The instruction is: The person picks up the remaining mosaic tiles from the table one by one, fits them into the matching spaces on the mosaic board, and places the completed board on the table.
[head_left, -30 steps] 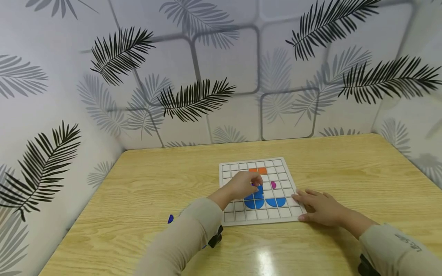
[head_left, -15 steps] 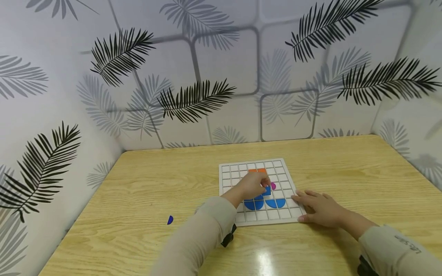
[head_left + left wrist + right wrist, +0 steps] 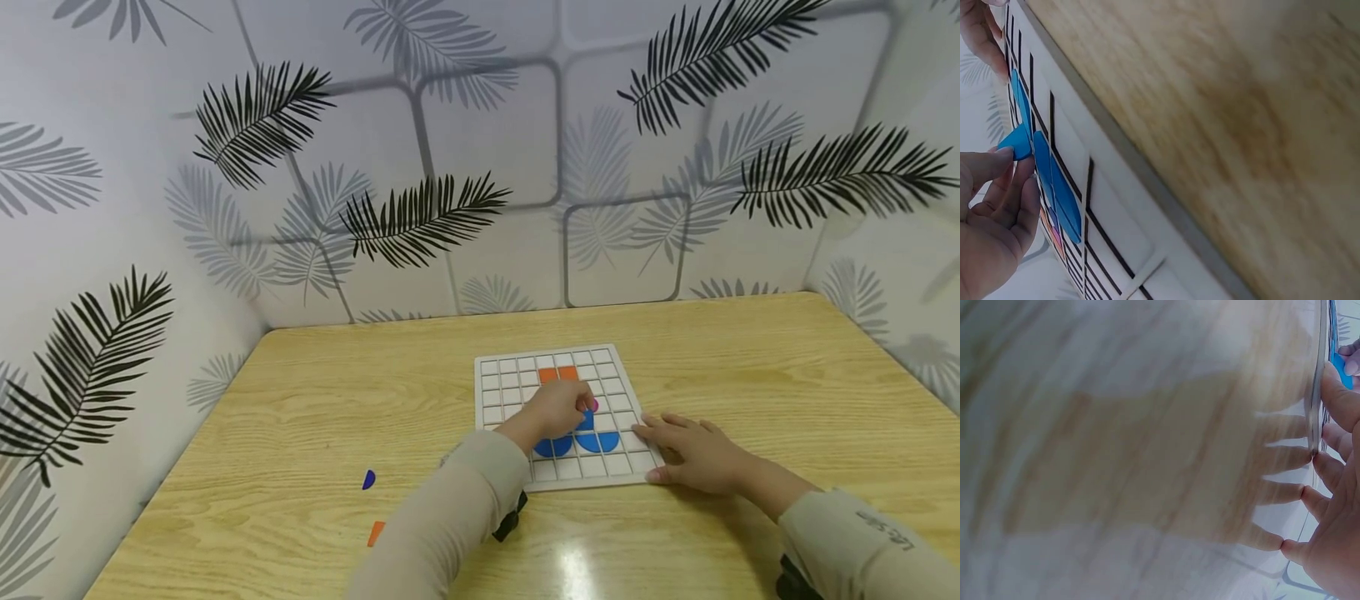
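Note:
My left hand (image 3: 555, 408) is over the middle of a white gridded board (image 3: 622, 418). Between thumb and fingers it pinches a blue tile (image 3: 1016, 144), held tilted at the grid in the left wrist view. Just below the tile, blue half-round pieces (image 3: 600, 442) lie in the cells. Orange squares (image 3: 558, 374) sit farther up the board, and a magenta piece (image 3: 596, 405) shows partly beside my left fingers. My right hand (image 3: 697, 454) rests at the board's right edge, fingers spread and touching the rim and table.
On the wooden table (image 3: 300, 433) left of the board lies a dark blue half-round piece (image 3: 368, 480). Nearer, an orange piece (image 3: 377, 533) is partly covered by the left sleeve. A leaf-patterned wall (image 3: 510, 250) stands behind the table.
My left hand has carried the blue tile rightward, from the left blue half-round to above the right one. The loose orange piece has come out from behind the sleeve. My right hand stays put.

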